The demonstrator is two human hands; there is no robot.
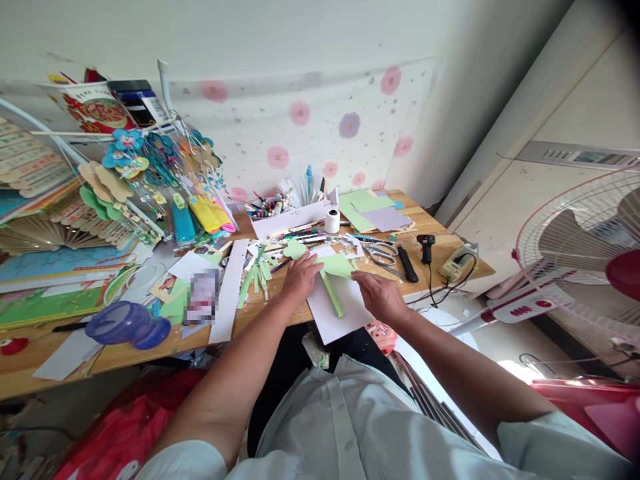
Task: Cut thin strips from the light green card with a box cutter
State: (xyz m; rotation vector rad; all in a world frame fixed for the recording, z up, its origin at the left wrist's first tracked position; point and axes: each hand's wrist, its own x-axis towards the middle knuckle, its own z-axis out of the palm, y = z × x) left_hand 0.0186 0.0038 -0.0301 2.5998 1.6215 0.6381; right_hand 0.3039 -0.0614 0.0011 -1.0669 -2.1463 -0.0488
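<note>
1. Pale green sheet (339, 265); its near right corner seems lifted;
2. Narrow green strip (332, 293); it lies slantwise, far end meeting the green sheet;
3. White sheet (354, 315); flat beneath both

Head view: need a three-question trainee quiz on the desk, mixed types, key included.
1. True or false: the right hand touches the green sheet.

2. The green strip lies over which thing?
A) the scissors
B) the white sheet
C) the purple-blue plastic container

3. Fill in: a white ____ stands in front of the pen box, near its right end.

Key: 1. True. 2. B. 3. Spool.
</note>
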